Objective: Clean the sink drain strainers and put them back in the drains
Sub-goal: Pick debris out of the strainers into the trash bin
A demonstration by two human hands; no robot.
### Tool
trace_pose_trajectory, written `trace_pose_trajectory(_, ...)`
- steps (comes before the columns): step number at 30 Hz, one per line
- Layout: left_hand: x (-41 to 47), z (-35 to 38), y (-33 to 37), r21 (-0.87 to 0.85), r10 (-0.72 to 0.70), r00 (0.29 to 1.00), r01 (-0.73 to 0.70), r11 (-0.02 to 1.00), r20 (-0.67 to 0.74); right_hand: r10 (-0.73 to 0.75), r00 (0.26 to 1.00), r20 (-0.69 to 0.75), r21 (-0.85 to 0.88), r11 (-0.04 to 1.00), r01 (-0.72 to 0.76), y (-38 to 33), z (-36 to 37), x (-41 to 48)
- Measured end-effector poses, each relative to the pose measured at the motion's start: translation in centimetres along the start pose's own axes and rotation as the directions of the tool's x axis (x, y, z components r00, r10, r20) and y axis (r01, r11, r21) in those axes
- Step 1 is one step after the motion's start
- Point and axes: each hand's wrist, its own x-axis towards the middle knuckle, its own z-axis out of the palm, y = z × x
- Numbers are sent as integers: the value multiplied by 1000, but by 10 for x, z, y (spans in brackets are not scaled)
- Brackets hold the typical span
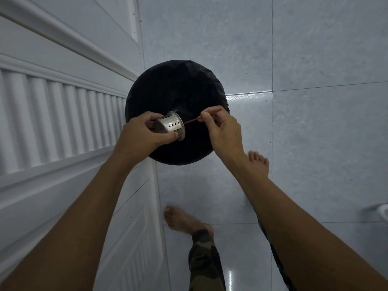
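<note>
Left hand (142, 131): holds the metal strainer (172, 128) sideways.
Right hand (222, 129): pinches a thin red stick (192, 121).
Bin (168, 91): black bag inside, under both hands.

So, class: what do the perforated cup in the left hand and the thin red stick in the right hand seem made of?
Perforated silver strainer cup: looks like brushed stainless steel, with a dull metallic sheen and punched round holes. Thin red stick: probably plastic or painted wood, judging by its uniform matte colour; too small to tell.

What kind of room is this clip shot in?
Probably a home kitchen or utility corner, though no sink shows. Cues: glossy pale floor tiles, a white panelled door, and a bin lined with a black bag, over which bare hands hold a metal drain strainer.
</note>
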Motion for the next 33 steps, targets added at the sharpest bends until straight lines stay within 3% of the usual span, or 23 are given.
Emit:
trace_pose_trajectory(2,0,2,-3,14,-17,1000,17,1000,-23,13,1000,2,77,997,-13,1,0,1)
trace_pose_trajectory(4,1,4,-4,22,-21,999,22,1000,-37,37,988,147,166,984,-61,1,6,-3)
trace_pose_trajectory(5,2,5,-3,28,-20,999,21,999,-38,38,984,172,132,989,-62,1,9,-5)
trace_pose_trajectory(8,2,6,-3,34,-27,998,29,999,-55,49,999,-5,-12,999,-49,0,13,-3)
trace_pose_trajectory(10,2,4,-5,26,-44,996,47,999,-82,53,998,-36,50,997,-52,-3,11,0)
trace_pose_trajectory(12,3,3,-5,29,-46,994,49,998,-95,54,995,89,154,986,-67,-6,13,-1)
trace_pose_trajectory(14,2,4,-4,36,-34,996,37,999,-85,67,985,157,114,990,-85,-6,18,-5)
trace_pose_trajectory(17,-2,6,-4,35,-33,997,35,999,-76,100,995,-12,-3,995,-100,-4,18,-2)
trace_pose_trajectory(19,-4,7,-6,12,-49,995,51,999,-87,108,993,-40,63,992,-106,-6,15,0)
trace_pose_trajectory(23,-3,6,-5,-19,-20,998,19,1000,-67,177,966,189,262,939,-223,-14,15,-1)
trace_pose_trajectory(26,-4,1,-4,-23,-3,994,1,1000,-108,227,935,272,157,948,-276,-9,0,3)
trace_pose_trajectory(29,-6,1,-2,-2,23,994,-23,1000,-104,192,963,190,25,979,-200,-8,-5,5)
trace_pose_trajectory(31,-8,5,1,-5,45,997,-45,999,-55,129,986,108,35,990,-134,-16,2,5)
trace_pose_trajectory(33,-8,9,3,18,72,997,-71,997,-14,127,985,114,117,983,-140,-25,8,6)
